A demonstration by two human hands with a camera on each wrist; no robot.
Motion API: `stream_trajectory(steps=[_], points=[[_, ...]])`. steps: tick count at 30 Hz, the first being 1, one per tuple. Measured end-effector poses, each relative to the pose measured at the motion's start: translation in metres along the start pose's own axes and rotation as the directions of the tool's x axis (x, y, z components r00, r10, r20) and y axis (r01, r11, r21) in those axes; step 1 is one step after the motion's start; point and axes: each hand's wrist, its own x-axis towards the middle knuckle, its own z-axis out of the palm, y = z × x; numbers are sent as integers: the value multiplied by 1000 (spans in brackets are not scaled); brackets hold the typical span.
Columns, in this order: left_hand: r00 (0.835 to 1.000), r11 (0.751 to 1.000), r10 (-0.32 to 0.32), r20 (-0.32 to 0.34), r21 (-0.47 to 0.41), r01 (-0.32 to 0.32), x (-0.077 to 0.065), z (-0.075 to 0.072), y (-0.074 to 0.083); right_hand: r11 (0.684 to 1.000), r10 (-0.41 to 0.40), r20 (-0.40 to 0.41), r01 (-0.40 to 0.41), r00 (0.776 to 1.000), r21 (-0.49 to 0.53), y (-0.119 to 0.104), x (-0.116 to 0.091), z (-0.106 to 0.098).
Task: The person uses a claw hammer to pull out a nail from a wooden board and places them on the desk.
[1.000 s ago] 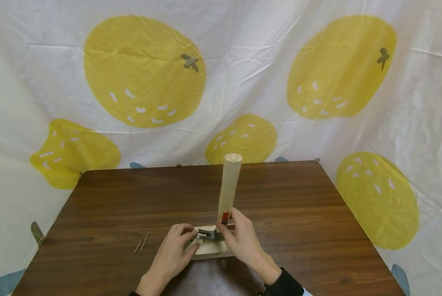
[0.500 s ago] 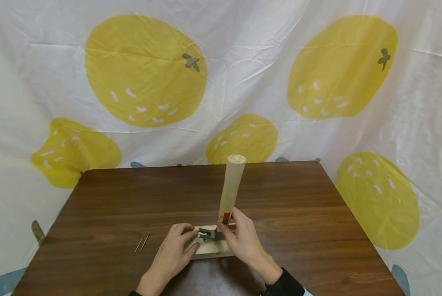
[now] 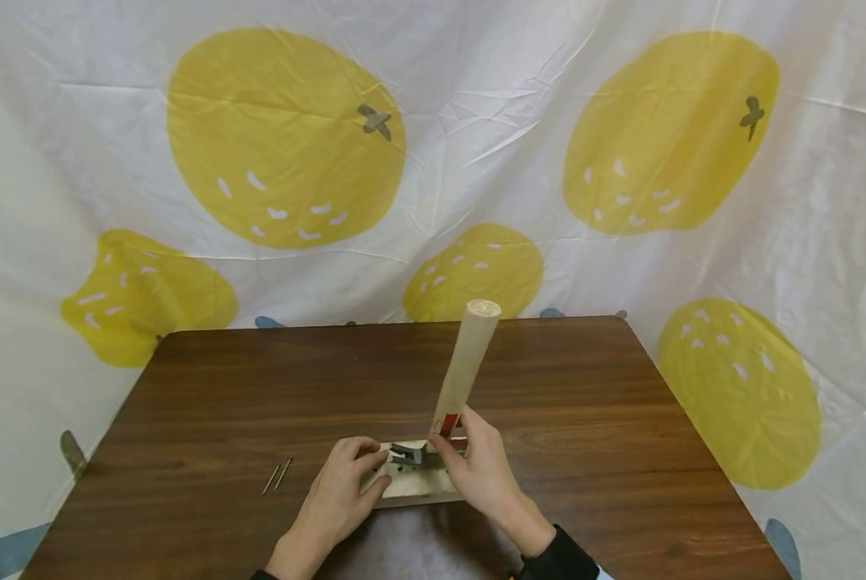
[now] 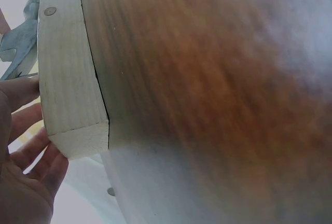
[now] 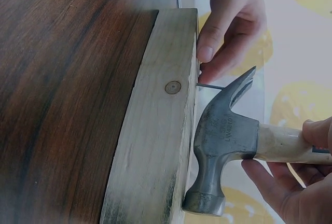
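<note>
White cloth (image 3: 469, 105) printed with big yellow fruit (image 3: 283, 141) hangs behind the desk (image 3: 585, 403), which is dark brown with visible grain. Person seated or standing at the near side; I cannot tell which. Pale board (image 3: 414, 486) lies on the desk, in front of the person, its long side running left to right. Small dark spots on its upper face; one round brown mark (image 5: 173, 87) on its near side.

Hammer (image 3: 465, 366): at the board, head low, pale handle rising and tilted to the right, red label (image 3: 449, 424) close to the head. Claw (image 5: 241, 89) points left. Nail (image 5: 210, 86) sticks up from the board, its shank reaching the claw; whether it sits in the slot, I cannot tell. Hammer face (image 5: 203, 204) is at the right, close to the board's upper edge; contact uncertain.

Right hand (image 3: 485, 469): grasping the hammer, thumb and fingers pinching the handle low down, just beside the head. Dark sleeve (image 3: 559, 556) at that wrist.

Left hand (image 3: 340, 487): relaxed, not clenched, fingers loosely bent and spread at the board's left end, fingertips resting against it, near the nail.

Two loose nails (image 3: 283, 474) lie side by side on the desk, left of the left hand, apart from the board.
</note>
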Motion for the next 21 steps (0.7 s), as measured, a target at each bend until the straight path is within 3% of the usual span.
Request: stream_trajectory(steps=[12,17,21], points=[[1000,1000,-2,1,-8,2,1,0,0,997,62,2,-62,998,34,1,-2,-2],[999,999,-25,38,-31,26,1,0,0,990,110,5,-110,994,93,0,-2,-3],[1000,1000,-14,21,-16,15,1,0,2,984,131,-2,-130,991,120,-1,-2,-5]])
